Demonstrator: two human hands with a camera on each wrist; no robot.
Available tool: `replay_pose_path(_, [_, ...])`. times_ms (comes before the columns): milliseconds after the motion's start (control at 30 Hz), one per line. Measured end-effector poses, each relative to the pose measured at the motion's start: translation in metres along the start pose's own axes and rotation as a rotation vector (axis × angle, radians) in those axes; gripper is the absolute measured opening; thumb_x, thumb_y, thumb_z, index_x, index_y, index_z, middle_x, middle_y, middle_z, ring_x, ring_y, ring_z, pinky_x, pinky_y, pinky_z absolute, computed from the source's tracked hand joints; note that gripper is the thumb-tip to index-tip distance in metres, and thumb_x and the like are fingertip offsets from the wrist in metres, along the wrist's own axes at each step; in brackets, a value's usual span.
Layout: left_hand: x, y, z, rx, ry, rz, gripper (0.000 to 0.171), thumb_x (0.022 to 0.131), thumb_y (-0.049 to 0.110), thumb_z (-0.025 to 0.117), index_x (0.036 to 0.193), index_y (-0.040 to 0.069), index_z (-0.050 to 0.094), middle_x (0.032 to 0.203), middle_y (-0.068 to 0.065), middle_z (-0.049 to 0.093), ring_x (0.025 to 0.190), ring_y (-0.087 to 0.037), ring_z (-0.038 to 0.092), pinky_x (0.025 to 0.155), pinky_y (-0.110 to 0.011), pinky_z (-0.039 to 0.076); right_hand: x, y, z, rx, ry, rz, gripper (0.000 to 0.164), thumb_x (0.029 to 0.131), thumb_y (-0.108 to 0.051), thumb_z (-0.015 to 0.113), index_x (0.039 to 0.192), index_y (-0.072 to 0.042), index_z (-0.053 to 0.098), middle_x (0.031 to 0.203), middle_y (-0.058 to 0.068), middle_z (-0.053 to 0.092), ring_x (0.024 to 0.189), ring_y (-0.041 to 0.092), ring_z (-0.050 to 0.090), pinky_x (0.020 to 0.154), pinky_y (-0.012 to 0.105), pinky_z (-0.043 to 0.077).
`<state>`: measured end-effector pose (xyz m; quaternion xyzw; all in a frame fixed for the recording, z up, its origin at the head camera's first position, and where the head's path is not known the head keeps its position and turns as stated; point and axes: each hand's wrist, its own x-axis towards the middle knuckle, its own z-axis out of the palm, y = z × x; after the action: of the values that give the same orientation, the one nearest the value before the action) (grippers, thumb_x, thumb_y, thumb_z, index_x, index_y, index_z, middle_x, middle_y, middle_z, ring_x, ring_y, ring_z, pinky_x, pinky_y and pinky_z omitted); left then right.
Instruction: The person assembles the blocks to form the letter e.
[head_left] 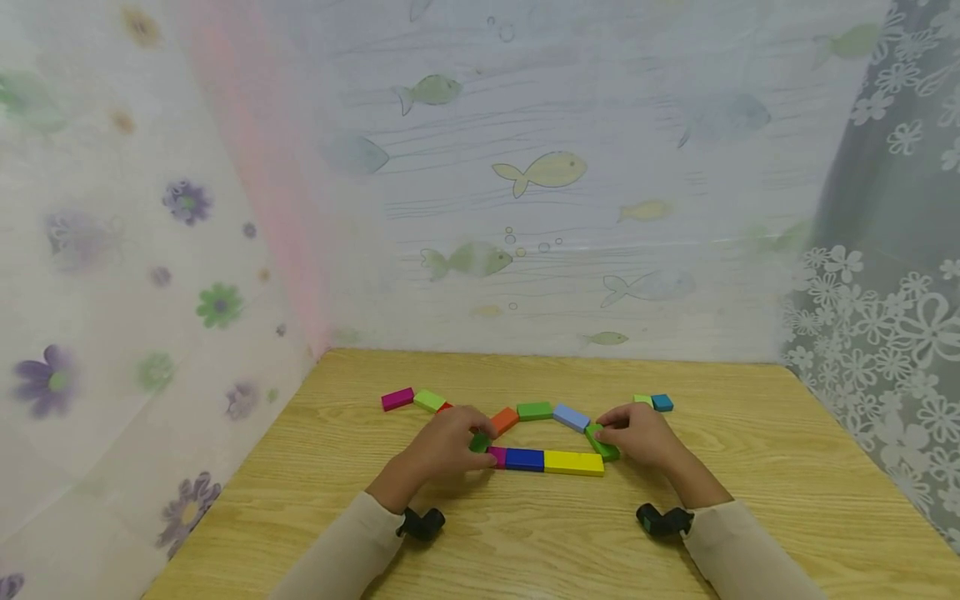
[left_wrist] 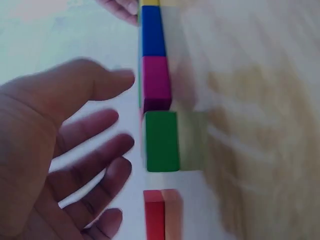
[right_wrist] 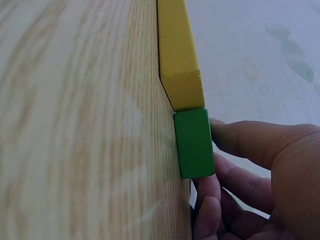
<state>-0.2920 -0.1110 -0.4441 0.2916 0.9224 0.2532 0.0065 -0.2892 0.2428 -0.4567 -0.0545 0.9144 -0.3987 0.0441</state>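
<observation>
On the table, a magenta block [head_left: 497, 457], a blue block [head_left: 525, 460] and a yellow block [head_left: 573, 462] lie end to end in a row. My left hand [head_left: 438, 450] is at the row's left end, thumb and fingers spread beside the magenta block and a green block [left_wrist: 162, 141]; nothing is gripped in the left wrist view. At the right end, my right hand [head_left: 645, 435] pinches another green block [right_wrist: 194, 143] between thumb and fingers. This block slants against the yellow one's end. Behind the row, an orange block [head_left: 503, 422], a green block [head_left: 535, 412] and a light blue block [head_left: 572, 417] form an arc.
Farther left lie a magenta block [head_left: 397, 399], a lime block [head_left: 430, 401] and a red block [head_left: 445, 407] partly covered by my left hand. Beyond my right hand are a lime block [head_left: 642, 400] and a teal block [head_left: 662, 403]. A fish-print curtain [head_left: 555, 250] hangs behind the table.
</observation>
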Motion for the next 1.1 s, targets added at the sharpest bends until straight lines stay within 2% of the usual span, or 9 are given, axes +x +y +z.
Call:
replay_pose_path(133, [-0.0008, -0.0035, -0.0046, -0.075, 0.015, -0.1, 0.018, 0.093, 0.029, 0.079, 0.106, 0.017, 0.075, 0.104, 0.003, 0.067, 0.091, -0.016, 0.06, 0.079, -0.034, 0.054, -0.0011, -0.0016, -0.0007, 0.003, 0.003, 0.0, 0.034, 0.094, -0.026, 0.076, 0.119, -0.003, 0.074, 0.11, 0.009, 0.073, 0.098, 0.02, 0.067, 0.079, 0.036, 0.058])
replay_pose_path(300, [-0.0014, -0.0056, -0.0068, -0.081, 0.001, -0.167, 0.017, 0.094, 0.027, 0.078, 0.105, 0.015, 0.074, 0.102, 0.002, 0.066, 0.092, -0.014, 0.059, 0.083, -0.038, 0.055, -0.001, -0.0013, -0.0004, 0.007, 0.0, -0.001, 0.033, 0.094, -0.026, 0.076, 0.119, -0.003, 0.074, 0.11, 0.009, 0.073, 0.097, 0.02, 0.066, 0.079, 0.035, 0.057])
replay_pose_path(667, [-0.0011, -0.0081, -0.0042, -0.076, -0.012, -0.175, 0.017, 0.091, 0.026, 0.079, 0.104, 0.015, 0.074, 0.094, 0.006, 0.069, 0.084, -0.011, 0.062, 0.076, -0.033, 0.056, 0.0002, 0.003, 0.0017, 0.004, 0.0, -0.006, 0.031, 0.095, -0.026, 0.075, 0.118, -0.005, 0.075, 0.11, 0.006, 0.073, 0.097, 0.018, 0.066, 0.08, 0.036, 0.058])
replay_pose_path(1100, [-0.002, -0.0042, -0.007, -0.077, -0.007, -0.174, 0.016, 0.091, 0.024, 0.08, 0.102, 0.014, 0.074, 0.095, 0.005, 0.07, 0.085, -0.012, 0.062, 0.079, -0.036, 0.056, -0.0015, 0.0005, 0.0007, 0.017, -0.002, 0.008, 0.031, 0.095, -0.025, 0.075, 0.119, -0.005, 0.074, 0.11, 0.007, 0.072, 0.098, 0.019, 0.066, 0.08, 0.035, 0.057])
